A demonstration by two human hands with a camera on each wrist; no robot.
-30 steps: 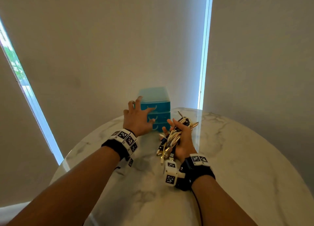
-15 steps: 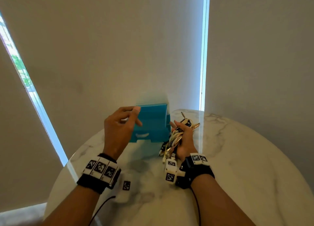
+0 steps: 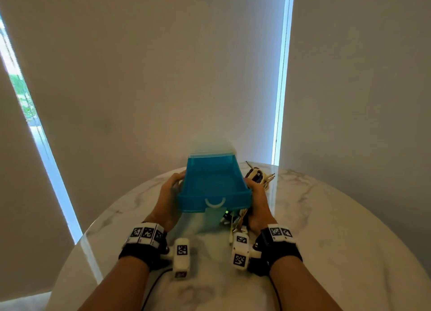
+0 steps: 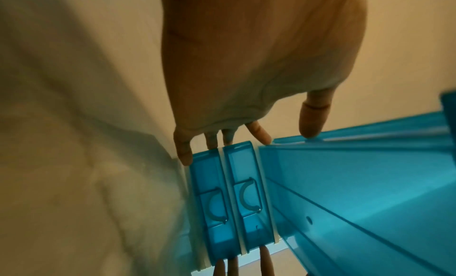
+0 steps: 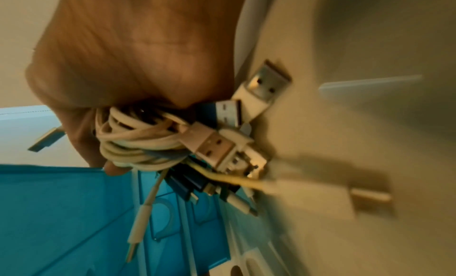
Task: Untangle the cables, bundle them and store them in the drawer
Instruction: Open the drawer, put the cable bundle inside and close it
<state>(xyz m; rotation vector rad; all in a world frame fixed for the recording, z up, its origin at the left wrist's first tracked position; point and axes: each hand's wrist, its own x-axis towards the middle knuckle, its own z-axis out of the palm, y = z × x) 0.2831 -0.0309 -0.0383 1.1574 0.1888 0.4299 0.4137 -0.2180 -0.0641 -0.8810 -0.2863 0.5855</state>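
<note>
A blue plastic drawer (image 3: 210,182) stands pulled out toward me from the top of a small drawer unit (image 4: 222,202), and it holds nothing. My left hand (image 3: 168,194) lies along its left side. In the left wrist view the thumb (image 4: 310,122) rests on the drawer's rim (image 4: 357,141), and the fairly straight fingers reach to the unit's side. My right hand (image 3: 256,201) grips a bundle of white and dark cables (image 5: 138,143) beside the drawer's right wall. USB plugs (image 5: 214,143) stick out of the bundle, and its far end (image 3: 256,176) shows past the drawer.
The unit stands at the far edge of a round white marble table (image 3: 326,217), close to a wall with blinds. Its two lower drawers (image 4: 244,198) are closed. Bare tabletop lies to the right and in front of my wrists.
The top drawer has slid out toward me. My left hand went from the drawer's front to its left side. My right hand brought the cable bundle up to its right side.
</note>
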